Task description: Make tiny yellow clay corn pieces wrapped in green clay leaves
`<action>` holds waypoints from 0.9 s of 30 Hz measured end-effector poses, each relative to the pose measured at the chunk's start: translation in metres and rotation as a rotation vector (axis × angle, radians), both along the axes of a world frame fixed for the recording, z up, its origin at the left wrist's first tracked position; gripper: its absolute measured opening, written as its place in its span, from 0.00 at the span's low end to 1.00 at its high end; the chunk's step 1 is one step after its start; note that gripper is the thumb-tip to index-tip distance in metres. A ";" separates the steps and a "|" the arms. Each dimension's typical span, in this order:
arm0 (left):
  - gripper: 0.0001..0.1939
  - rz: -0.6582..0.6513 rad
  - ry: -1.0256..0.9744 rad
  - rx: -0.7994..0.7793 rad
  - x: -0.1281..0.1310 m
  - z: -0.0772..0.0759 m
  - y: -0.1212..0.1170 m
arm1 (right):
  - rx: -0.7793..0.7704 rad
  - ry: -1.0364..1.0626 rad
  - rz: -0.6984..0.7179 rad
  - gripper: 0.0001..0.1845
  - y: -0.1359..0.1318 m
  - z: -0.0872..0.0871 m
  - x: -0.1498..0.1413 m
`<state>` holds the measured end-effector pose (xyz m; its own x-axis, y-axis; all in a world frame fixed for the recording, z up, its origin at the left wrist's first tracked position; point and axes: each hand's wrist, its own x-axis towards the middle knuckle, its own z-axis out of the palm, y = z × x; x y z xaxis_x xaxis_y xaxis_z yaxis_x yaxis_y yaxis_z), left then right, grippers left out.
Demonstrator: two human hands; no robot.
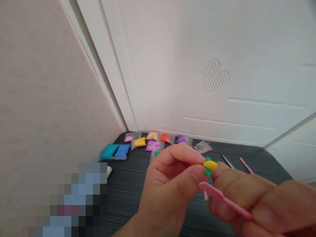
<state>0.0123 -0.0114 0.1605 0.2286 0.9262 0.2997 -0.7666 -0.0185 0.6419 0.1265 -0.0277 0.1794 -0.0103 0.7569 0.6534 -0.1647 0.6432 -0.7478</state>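
Observation:
Between the thumb and forefinger of my left hand (170, 181) is a small clay piece (210, 165), a yellow oval with green bits above and below it. My right hand (261, 200) grips a pink clay modelling tool (224, 197) between thumb and fingers. The tool's rounded flat end points toward my left thumb, just below the clay piece. A fingertip of my right hand lies close to the yellow oval's right side; whether it touches cannot be made out.
Several bags of coloured clay lie along the dark table's (128, 197) back, among them a blue packet (122, 151) and an orange packet (166, 138). A grey pointed tool (227, 160) and a pink stick (246, 165) lie behind my right hand. A white door (172, 65) borders the table.

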 end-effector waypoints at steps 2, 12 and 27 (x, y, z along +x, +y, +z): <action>0.01 0.010 0.002 -0.012 0.000 0.001 0.000 | 0.130 0.044 -0.023 0.08 0.000 -0.004 -0.005; 0.03 0.056 0.008 0.017 0.000 0.002 -0.001 | 0.056 0.112 0.019 0.08 -0.002 -0.015 -0.005; 0.08 0.753 0.525 0.568 -0.009 -0.004 0.005 | 0.036 0.135 -0.241 0.06 -0.003 -0.016 0.009</action>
<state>0.0030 -0.0069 0.1562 -0.1161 0.6388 0.7605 -0.0652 -0.7690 0.6359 0.1355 -0.0309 0.1638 0.2564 0.7033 0.6630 -0.1007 0.7017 -0.7054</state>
